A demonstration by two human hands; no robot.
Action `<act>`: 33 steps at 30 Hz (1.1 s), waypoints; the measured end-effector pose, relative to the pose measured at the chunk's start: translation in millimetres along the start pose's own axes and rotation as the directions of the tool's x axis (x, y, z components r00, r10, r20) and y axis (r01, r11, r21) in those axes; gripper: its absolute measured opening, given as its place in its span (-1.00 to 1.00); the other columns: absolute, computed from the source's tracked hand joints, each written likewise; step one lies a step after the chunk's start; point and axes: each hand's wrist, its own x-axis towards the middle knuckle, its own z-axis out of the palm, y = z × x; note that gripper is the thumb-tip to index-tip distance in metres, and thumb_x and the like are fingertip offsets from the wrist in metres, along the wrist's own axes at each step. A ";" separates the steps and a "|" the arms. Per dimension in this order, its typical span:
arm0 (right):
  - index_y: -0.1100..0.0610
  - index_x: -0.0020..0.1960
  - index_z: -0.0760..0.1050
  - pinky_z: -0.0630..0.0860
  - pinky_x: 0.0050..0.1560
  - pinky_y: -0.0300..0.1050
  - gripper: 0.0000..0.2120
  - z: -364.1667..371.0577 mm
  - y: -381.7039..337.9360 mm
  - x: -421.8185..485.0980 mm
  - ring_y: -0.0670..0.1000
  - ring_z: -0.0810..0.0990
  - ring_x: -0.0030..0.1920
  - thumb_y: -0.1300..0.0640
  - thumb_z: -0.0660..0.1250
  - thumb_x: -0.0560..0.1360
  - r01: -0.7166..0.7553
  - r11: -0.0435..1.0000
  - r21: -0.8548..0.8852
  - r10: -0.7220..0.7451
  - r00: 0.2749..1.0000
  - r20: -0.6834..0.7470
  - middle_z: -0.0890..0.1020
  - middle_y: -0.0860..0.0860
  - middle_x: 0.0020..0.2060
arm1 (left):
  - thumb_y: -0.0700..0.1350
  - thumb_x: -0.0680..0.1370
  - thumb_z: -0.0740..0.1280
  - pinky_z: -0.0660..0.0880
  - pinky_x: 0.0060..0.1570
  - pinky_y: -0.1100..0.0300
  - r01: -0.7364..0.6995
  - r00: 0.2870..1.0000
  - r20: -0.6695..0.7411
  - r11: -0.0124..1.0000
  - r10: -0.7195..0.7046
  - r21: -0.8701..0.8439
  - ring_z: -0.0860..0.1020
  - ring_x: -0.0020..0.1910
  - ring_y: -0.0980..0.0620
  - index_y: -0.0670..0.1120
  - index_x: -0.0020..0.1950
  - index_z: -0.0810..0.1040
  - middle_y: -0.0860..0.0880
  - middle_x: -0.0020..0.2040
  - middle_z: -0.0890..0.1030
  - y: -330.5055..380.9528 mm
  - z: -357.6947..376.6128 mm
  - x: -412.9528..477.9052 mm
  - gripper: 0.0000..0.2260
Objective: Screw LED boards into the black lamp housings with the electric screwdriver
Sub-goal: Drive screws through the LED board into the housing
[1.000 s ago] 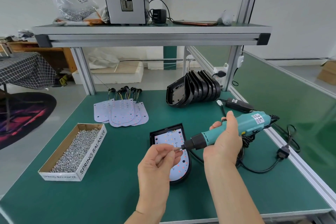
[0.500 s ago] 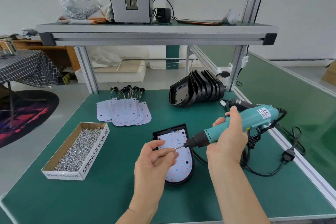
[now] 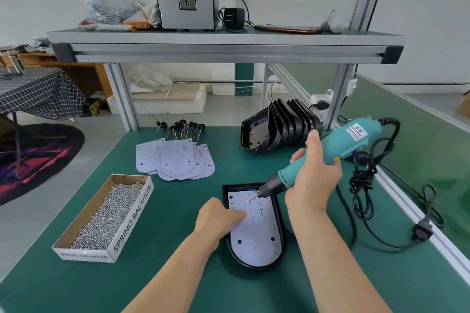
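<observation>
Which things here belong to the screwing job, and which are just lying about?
Job: electric screwdriver in right hand; LED board in black housing under left hand; screw box; spare boards; stacked housings.
Lying about: phone; black adapter; grey machine.
</observation>
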 end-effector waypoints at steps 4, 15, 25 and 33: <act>0.04 -0.18 0.42 0.45 -0.38 -0.23 -0.75 15.6 17.6 4.0 -0.05 0.48 -0.46 -0.02 0.46 0.46 0.101 0.993 -0.063 -0.094 0.990 0.101 0.52 -0.04 -0.50 | -0.03 0.22 0.44 0.60 0.05 0.02 -0.008 0.991 0.127 0.985 0.030 -0.170 0.67 -0.06 -0.16 -0.25 0.04 0.62 -0.16 -0.01 0.71 -2.5 7.1 6.5 -0.53; 0.12 -0.26 0.41 0.46 -0.35 -0.21 -0.65 32.9 64.5 -3.6 0.00 0.48 -0.44 -0.12 0.44 0.39 0.217 0.954 -0.209 -0.141 0.933 0.330 0.50 0.00 -0.47 | 0.02 0.20 0.43 0.59 0.13 -0.16 -0.020 0.990 0.134 0.977 0.049 -0.210 0.70 -0.04 -0.13 -0.11 -0.07 0.66 -0.04 -0.12 0.74 -10.0 9.8 15.8 -0.63; 0.30 -0.20 0.41 0.52 -0.27 0.13 -0.51 35.0 68.6 -4.2 0.30 0.48 -0.35 -0.15 0.44 0.39 0.253 0.940 -0.228 -0.158 0.918 0.364 0.49 0.25 -0.39 | 0.04 0.20 0.42 0.61 0.11 -0.11 -0.019 0.990 0.130 0.980 0.046 -0.199 0.70 -0.07 -0.07 -0.04 -0.09 0.67 0.03 -0.14 0.73 -9.8 10.7 16.3 -0.67; 0.35 -0.22 0.40 0.47 -0.34 0.00 -0.53 39.8 72.0 -4.7 0.13 0.43 -0.41 -0.07 0.45 0.39 0.221 0.946 -0.237 -0.108 0.904 0.413 0.46 0.10 -0.45 | 0.05 0.18 0.42 0.61 0.08 -0.11 -0.022 0.995 0.091 0.978 0.041 -0.206 0.69 -0.07 -0.09 -0.05 -0.11 0.65 0.02 -0.16 0.73 -9.4 12.6 13.5 -0.66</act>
